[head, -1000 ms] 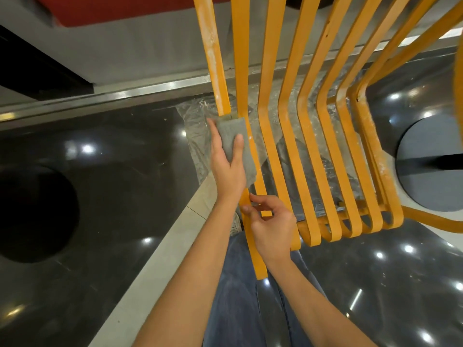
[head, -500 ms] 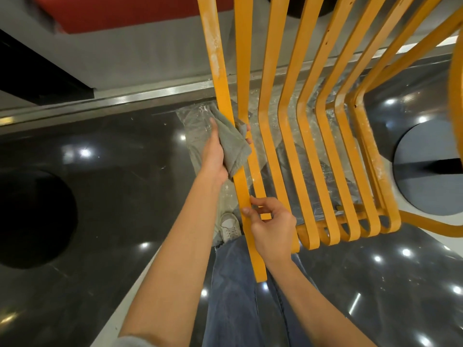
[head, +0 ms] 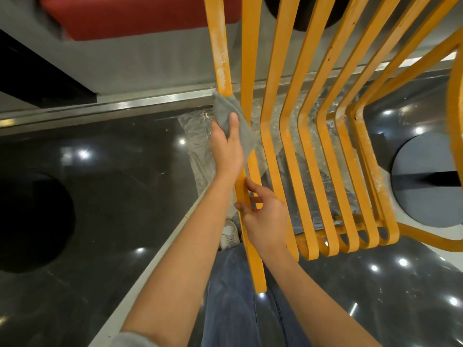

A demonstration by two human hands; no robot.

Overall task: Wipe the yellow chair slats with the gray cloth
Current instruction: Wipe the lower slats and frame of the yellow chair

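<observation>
A yellow chair of curved wooden slats fills the view above a glossy dark tiled floor and a sheet of clear crinkled plastic. The left hand grips a gray cloth wrapped around the leftmost slat. The right hand pinches that same slat lower down.

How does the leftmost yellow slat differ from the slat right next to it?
The leftmost slat carries whitish dusty patches along its upper part; the second slat looks clean there. The gray cloth, held by the left hand, is wrapped on the leftmost slat; whether it touches the second slat is unclear. Both are yellow, and the right hand steadies them lower down.
</observation>
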